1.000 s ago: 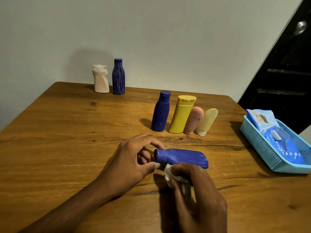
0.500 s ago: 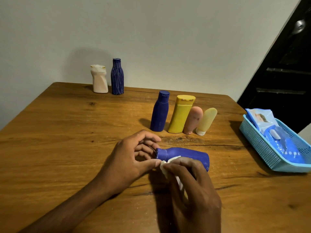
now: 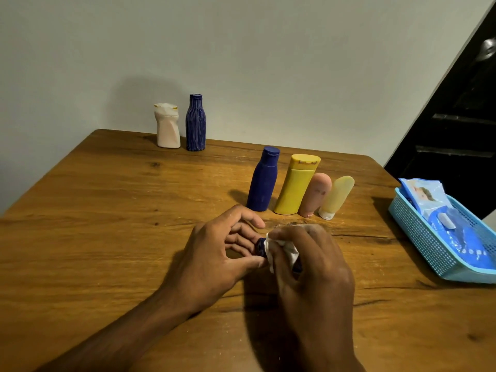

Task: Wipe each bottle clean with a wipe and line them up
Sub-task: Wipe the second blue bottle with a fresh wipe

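Observation:
A blue bottle [image 3: 259,247] lies on its side on the wooden table [image 3: 107,210]; only its cap end shows. My left hand [image 3: 214,259] pinches that cap end with thumb and fingers. My right hand [image 3: 314,269] covers the bottle's body, pressing a white wipe [image 3: 281,251] around it. Behind them stand a dark blue bottle [image 3: 263,179], a yellow bottle [image 3: 296,185], a pink tube [image 3: 314,196] and a pale yellow tube [image 3: 335,198], side by side in a row.
A cream bottle [image 3: 167,126] and a ribbed blue bottle [image 3: 195,123] stand at the table's far edge by the wall. A light blue basket [image 3: 418,237] holding wipe packs [image 3: 426,200] sits at the right edge. A dark door is beyond it.
My right hand slid the wipe from under the bottle up and over its body, hiding most of it. My left hand kept its hold on the cap end.

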